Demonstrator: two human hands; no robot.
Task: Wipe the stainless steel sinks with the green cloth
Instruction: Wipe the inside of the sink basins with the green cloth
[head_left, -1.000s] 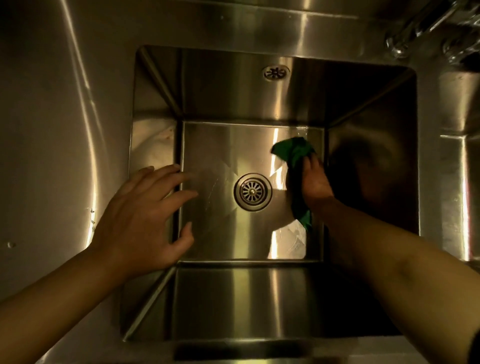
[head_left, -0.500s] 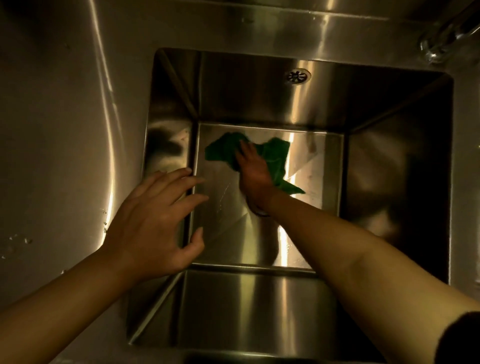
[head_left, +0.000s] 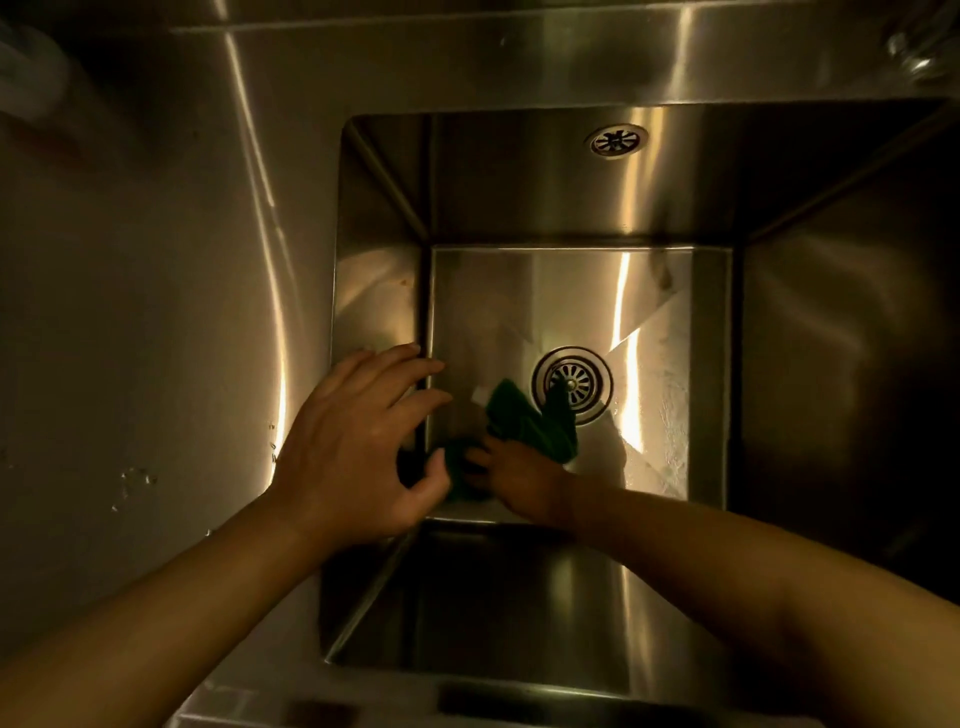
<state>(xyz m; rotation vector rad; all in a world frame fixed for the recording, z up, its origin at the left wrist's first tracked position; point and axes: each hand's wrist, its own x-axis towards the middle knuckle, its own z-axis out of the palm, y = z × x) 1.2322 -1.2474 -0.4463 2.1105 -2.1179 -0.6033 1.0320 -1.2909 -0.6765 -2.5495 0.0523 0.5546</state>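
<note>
Green cloth (head_left: 530, 426) lay bunched under the right hand (head_left: 519, 480) on the sink (head_left: 519, 197) floor, its far edge over the drain (head_left: 571, 384) rim. Whether those fingers pressed flat or curled, I could not tell. Left hand (head_left: 358, 447) hovered just beside it, fingers spread, empty. Wiping seemed midway — the walls beyond both hands likely remained.

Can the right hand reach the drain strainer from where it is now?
Probably yes: the right hand presses the green cloth on the sink floor beside the drain strainer, nothing between them.
</note>
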